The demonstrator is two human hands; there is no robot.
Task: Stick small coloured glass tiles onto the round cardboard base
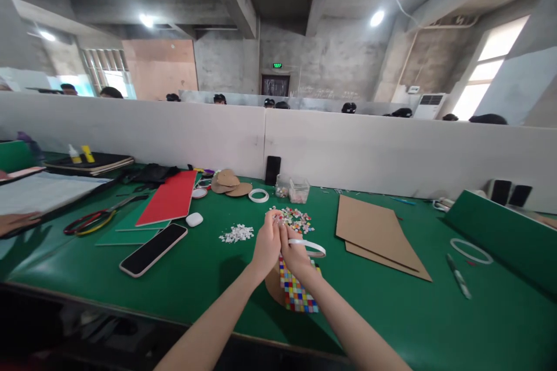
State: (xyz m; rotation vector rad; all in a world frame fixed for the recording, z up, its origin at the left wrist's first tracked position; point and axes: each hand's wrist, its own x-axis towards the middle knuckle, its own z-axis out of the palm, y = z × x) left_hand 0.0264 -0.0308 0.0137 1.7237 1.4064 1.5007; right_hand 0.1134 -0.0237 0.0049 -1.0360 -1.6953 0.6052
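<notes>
My left hand (266, 240) and my right hand (296, 252) meet at the fingertips above the table, both closed. Whatever is pinched between them is too small to make out. A white ring of tape (319, 250) hangs at my right hand, against its fingers. Under my right wrist lies a sheet of colourful mosaic tiles (300, 294), over a round piece of cardboard (274, 285) partly hidden by my hands. Just beyond my fingertips loose coloured tiles (302, 220) are scattered. A pile of white scraps (237, 233) sits to the left.
Left lie a phone (153, 250), scissors (93, 221), a red board (167, 200) and a white case (194, 219). Behind are cardboard discs (226, 181), a white ring (259, 195) and clear boxes (299, 191). Right are cardboard sheets (374, 232) and a pen (458, 276). Another person's hand (20, 222) rests far left.
</notes>
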